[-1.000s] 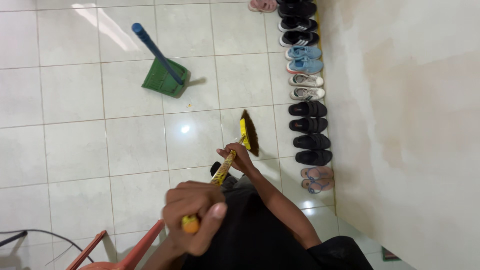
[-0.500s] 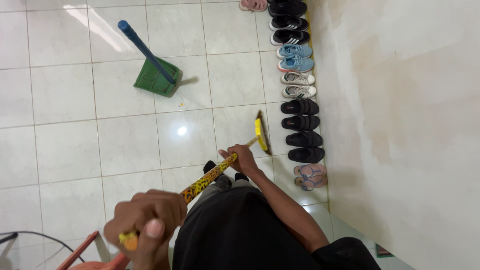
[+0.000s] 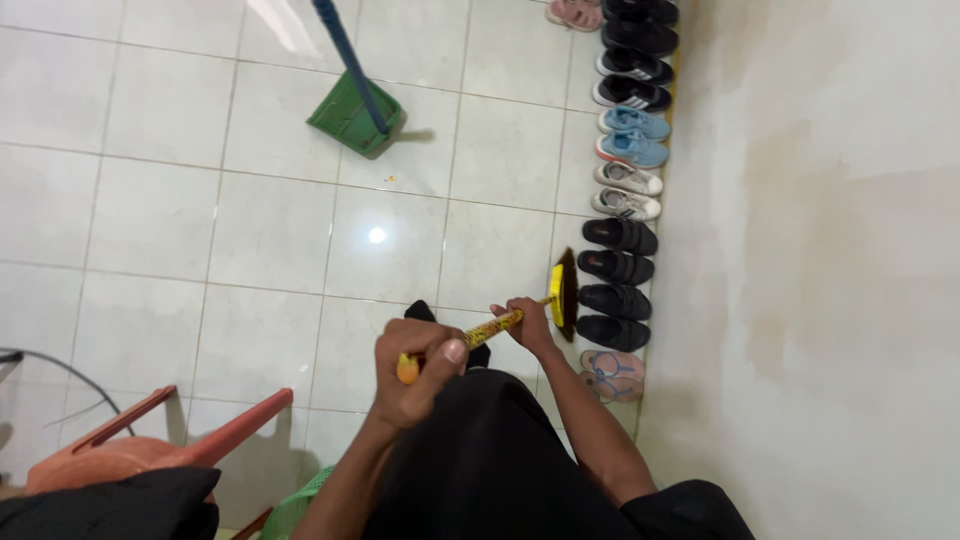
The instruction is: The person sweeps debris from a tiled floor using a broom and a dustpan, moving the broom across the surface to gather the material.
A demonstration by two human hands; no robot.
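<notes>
Right now: left hand [image 3: 420,375] wrapped tight around the top of the broom handle [image 3: 480,332], fingers [image 3: 412,345] curled fully over it, thumb pressed across, orange end cap poking out just below the fist. Right hand [image 3: 528,322] clamped lower on the same handle, close to the head, fingers closed round the yellow patterned shaft. Handle slanting up and to the right between the two fists. Broom head [image 3: 563,295], yellow base with dark bristles, down on the white tiled floor [image 3: 250,230], right up against the row of shoes [image 3: 625,180], beside the black sandals [image 3: 617,265]; touching or just short of them, cannot tell. Pink flip-flops [image 3: 612,368] just past the right wrist, at the near end of the row. Further up the row: pale trainers, blue trainers, black trainers, all lined along the foot of the cream wall [image 3: 830,250]. Well apart at the top of the view, green dustpan [image 3: 352,118] sitting on the tiles, its blue stick [image 3: 350,60] rising out of frame; a few small crumbs on the tile just beside it. Bright light reflection mid-floor. Lower left: orange plastic chair [image 3: 150,450], dark cloth draped at its edge, a dark cable trailing at the far left.
</notes>
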